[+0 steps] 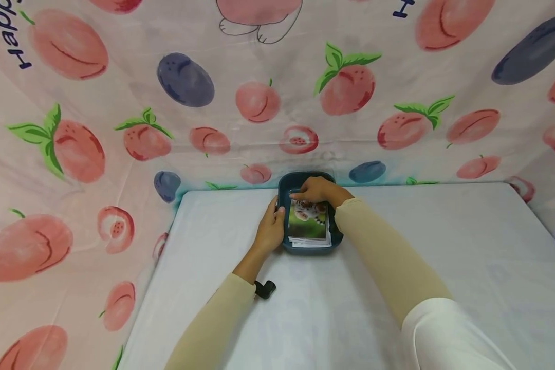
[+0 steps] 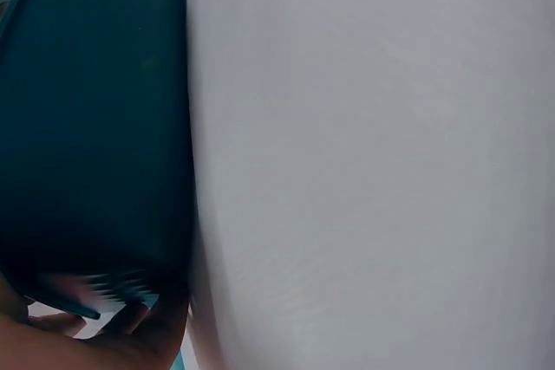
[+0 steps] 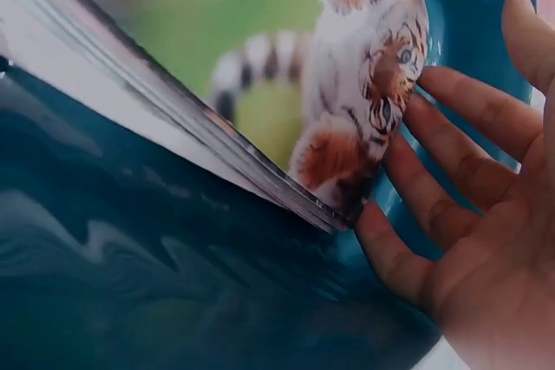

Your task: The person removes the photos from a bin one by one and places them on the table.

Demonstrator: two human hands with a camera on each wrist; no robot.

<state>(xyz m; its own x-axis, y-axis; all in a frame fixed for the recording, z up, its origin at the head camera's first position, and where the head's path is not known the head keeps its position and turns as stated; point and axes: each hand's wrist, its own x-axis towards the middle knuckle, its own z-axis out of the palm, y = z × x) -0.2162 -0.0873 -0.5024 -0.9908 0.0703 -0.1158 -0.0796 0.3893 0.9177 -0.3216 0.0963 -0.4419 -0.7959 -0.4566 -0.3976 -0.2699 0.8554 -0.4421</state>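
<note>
A dark teal plastic basket stands on the table against the far edge. In it lies a stack of picture cards, the top one showing a tiger cub on green grass. My left hand grips the basket's left side, thumb at the rim; in the left wrist view its fingers are partly hidden by the basket wall. Over the basket's far part is my right hand. The right wrist view shows its fingers extended, tips against the stack's edge, with the thumb raised apart.
A white cloth covers the table. Behind it hangs a fruit-print curtain, close to the basket's far side. A small black device is on the left wrist.
</note>
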